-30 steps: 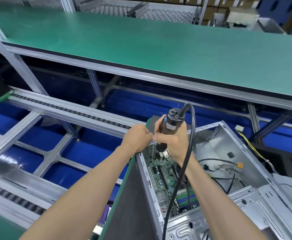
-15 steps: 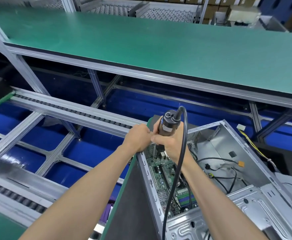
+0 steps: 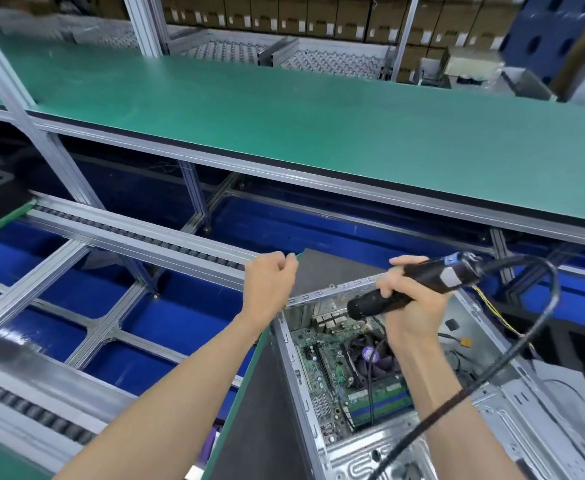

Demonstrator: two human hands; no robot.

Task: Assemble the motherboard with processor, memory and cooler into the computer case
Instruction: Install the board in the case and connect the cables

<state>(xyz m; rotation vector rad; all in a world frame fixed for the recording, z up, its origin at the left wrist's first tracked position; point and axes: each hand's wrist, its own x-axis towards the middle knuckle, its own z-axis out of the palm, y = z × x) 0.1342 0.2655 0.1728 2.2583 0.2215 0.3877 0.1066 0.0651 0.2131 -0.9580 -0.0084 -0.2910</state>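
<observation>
Computer case point(image 3: 513, 403) lies open on its side, long axis running away from you; motherboard point(image 3: 332, 362) sits inside. Your right hand point(image 3: 412, 303) grips the electric screwdriver point(image 3: 419, 282) above its far edge; your left hand point(image 3: 270, 282), fingers curled, hovers beside the far-left corner.

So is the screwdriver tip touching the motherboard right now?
No, the right hand holds the electric screwdriver roughly level above the case, clear of the motherboard.
</observation>
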